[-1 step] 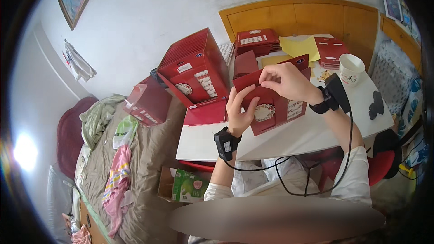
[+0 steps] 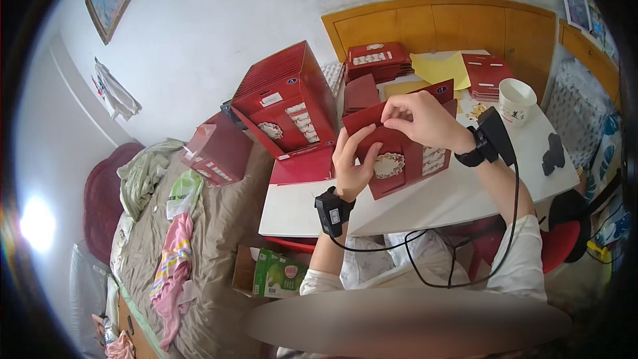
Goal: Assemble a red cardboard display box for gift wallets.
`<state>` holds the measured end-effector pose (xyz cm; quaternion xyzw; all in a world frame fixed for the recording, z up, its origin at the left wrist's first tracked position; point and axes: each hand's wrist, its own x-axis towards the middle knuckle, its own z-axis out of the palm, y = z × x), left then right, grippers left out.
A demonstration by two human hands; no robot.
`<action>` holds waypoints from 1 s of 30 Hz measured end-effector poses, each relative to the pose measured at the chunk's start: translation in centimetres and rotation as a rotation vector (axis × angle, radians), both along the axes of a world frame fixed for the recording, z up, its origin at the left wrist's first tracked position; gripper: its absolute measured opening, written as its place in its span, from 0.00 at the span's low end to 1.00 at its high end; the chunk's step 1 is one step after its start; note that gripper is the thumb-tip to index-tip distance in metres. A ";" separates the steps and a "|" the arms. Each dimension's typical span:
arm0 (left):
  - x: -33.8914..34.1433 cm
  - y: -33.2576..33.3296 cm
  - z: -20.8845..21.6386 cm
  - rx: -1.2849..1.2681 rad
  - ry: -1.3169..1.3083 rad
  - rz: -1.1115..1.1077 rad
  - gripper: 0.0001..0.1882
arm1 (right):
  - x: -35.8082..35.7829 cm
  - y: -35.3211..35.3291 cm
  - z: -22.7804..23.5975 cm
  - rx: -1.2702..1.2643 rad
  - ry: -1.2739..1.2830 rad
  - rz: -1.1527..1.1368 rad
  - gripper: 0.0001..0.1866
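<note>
Both half-curled hands [image 2: 354, 171] [image 2: 428, 121] hold a red folder [image 2: 411, 165].

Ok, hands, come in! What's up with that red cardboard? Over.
Left hand at left edge of red cardboard. Right hand at its top. White cup off right, clear of it.

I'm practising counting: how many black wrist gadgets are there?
2: one black boxy gadget on the wrist of the left hand, another gadget on the wrist of the right hand.
</note>
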<state>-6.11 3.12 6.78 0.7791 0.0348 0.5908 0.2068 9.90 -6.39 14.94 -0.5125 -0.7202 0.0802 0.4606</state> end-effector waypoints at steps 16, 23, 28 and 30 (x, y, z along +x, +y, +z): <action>0.0 -1.4 0.7 0.011 -0.009 0.099 0.16 | 1.7 -1.3 -1.3 0.283 -0.201 -0.155 0.04; 0.0 -2.0 0.7 -0.017 0.005 0.153 0.15 | 3.1 -1.9 -1.7 0.272 -0.051 -0.172 0.03; 0.1 -2.0 0.7 0.021 -0.011 0.171 0.14 | 2.9 -1.9 -0.9 0.067 0.049 -0.180 0.05; 0.1 -2.1 0.7 0.024 -0.013 0.170 0.14 | 3.1 -2.0 -0.6 -0.030 0.042 -0.203 0.04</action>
